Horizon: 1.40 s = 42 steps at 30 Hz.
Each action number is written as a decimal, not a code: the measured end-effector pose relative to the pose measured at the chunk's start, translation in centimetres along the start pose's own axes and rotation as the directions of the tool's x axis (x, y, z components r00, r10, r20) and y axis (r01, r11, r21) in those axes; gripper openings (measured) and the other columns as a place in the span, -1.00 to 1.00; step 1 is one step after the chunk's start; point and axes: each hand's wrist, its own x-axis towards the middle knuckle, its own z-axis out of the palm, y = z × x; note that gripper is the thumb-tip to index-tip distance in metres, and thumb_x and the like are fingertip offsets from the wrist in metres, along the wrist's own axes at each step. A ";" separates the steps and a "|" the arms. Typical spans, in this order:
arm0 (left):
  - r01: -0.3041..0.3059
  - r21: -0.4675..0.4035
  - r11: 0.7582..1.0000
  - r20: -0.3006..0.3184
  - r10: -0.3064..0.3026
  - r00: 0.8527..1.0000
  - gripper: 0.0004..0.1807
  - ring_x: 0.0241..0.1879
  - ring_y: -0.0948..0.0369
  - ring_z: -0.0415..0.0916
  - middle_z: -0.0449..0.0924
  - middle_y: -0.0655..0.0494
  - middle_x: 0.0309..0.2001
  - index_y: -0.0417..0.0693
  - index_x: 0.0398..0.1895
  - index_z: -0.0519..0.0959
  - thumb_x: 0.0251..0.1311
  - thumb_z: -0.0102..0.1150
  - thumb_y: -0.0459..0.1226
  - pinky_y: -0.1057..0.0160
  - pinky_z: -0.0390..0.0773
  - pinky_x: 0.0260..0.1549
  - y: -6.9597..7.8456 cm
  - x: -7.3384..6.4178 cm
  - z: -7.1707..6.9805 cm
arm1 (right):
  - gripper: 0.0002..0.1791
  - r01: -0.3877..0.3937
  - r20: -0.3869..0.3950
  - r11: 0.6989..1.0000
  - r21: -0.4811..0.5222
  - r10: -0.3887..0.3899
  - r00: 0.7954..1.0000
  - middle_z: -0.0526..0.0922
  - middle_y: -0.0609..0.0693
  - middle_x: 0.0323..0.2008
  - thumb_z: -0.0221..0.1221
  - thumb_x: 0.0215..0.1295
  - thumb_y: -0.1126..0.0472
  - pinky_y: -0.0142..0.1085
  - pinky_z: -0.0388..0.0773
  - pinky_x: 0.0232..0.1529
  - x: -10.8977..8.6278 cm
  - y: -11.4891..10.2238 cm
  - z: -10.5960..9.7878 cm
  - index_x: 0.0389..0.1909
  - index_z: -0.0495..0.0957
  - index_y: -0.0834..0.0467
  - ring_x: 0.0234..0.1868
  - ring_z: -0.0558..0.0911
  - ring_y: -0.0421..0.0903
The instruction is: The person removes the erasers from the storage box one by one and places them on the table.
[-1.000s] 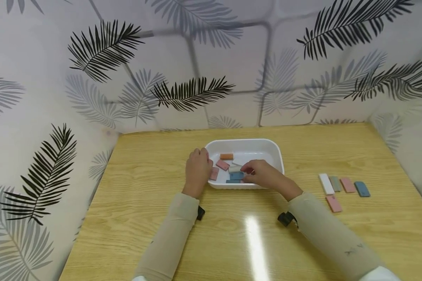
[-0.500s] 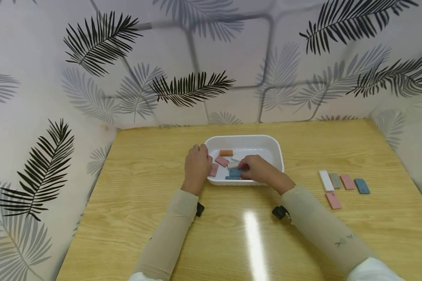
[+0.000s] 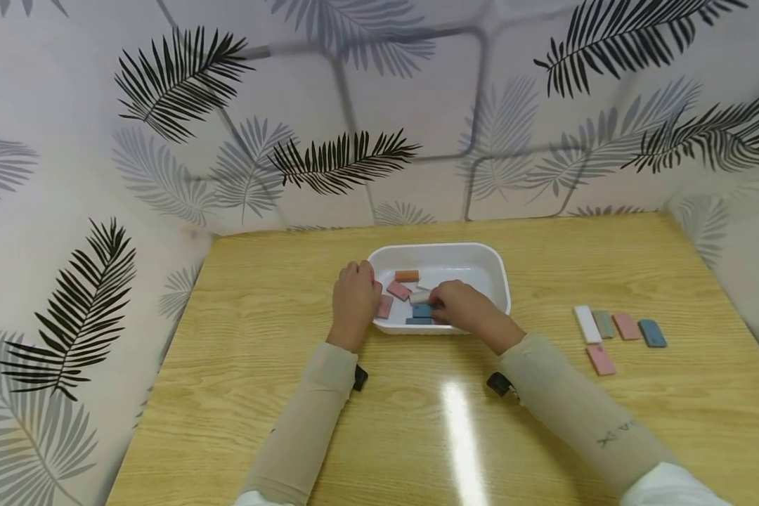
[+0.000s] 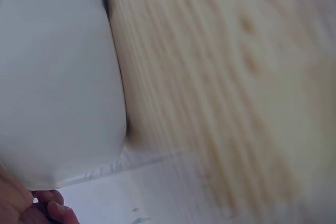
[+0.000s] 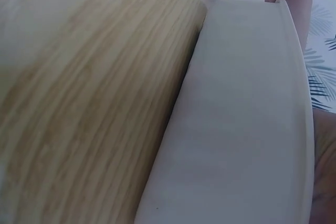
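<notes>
A white plastic tray (image 3: 474,256) holds several small eraser-like blocks. My left hand (image 3: 355,302) grips its left rim, and in the left wrist view curled fingers (image 4: 55,208) show at the tray's edge. Inside the tray's right half, my right hand (image 3: 464,309) reaches down with bent fingers, the tips at a blue eraser (image 3: 421,310). Whether they pinch it is hidden. A cream eraser (image 3: 419,298) lies just behind. Near my left hand are two pink erasers, one (image 3: 384,306) by the wall and another (image 3: 399,289) farther in; an orange one (image 3: 407,276) lies at the back.
Right of the tray, a white block (image 3: 587,324), a grey-green one (image 3: 603,324), a pink one (image 3: 625,326) and a blue one (image 3: 652,333) form a row on the wooden table (image 3: 259,281). Another pink block (image 3: 600,359) lies in front. Leaf-patterned cloth (image 3: 411,197) stands behind.
My right hand has shifted a little left and lowered its fingertips toward the blue eraser. My left hand stays on the rim, and the tray keeps its place.
</notes>
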 end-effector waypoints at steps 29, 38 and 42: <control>-0.021 -0.006 1.000 0.023 0.021 1.000 -0.86 -0.36 0.13 0.28 0.32 0.07 -0.39 -0.08 -0.33 0.39 0.21 0.09 -0.21 0.19 0.35 -0.39 0.7 -0.1 0.5 | -0.70 0.008 0.006 1.000 0.020 -0.008 1.000 0.53 -0.09 -0.45 0.27 0.00 0.05 -0.28 0.41 -0.32 -1.2 1.7 -0.7 -0.32 0.54 0.17 -0.42 0.45 -0.16; 0.018 -0.013 1.000 0.036 -0.017 0.999 -0.85 -0.36 0.13 0.26 0.32 0.07 -0.39 -0.09 -0.32 0.39 0.23 0.08 -0.21 0.20 0.34 -0.39 0.5 0.1 0.2 | -0.74 0.083 -0.109 0.993 0.086 -0.074 0.991 0.54 -0.08 -0.44 0.28 0.02 0.08 -0.27 0.43 -0.28 -3.4 1.3 -2.8 -0.35 0.53 0.17 -0.40 0.46 -0.16; 0.014 -0.023 1.000 0.039 -0.013 0.999 -0.86 -0.36 0.13 0.27 0.32 0.06 -0.39 -0.09 -0.33 0.39 0.23 0.06 -0.22 0.19 0.34 -0.39 0.4 0.0 0.0 | -0.75 0.076 -0.159 0.993 0.092 -0.061 0.985 0.54 -0.06 -0.44 0.26 0.05 0.12 -0.26 0.44 -0.30 -5.1 1.7 -4.1 -0.33 0.54 0.20 -0.40 0.47 -0.15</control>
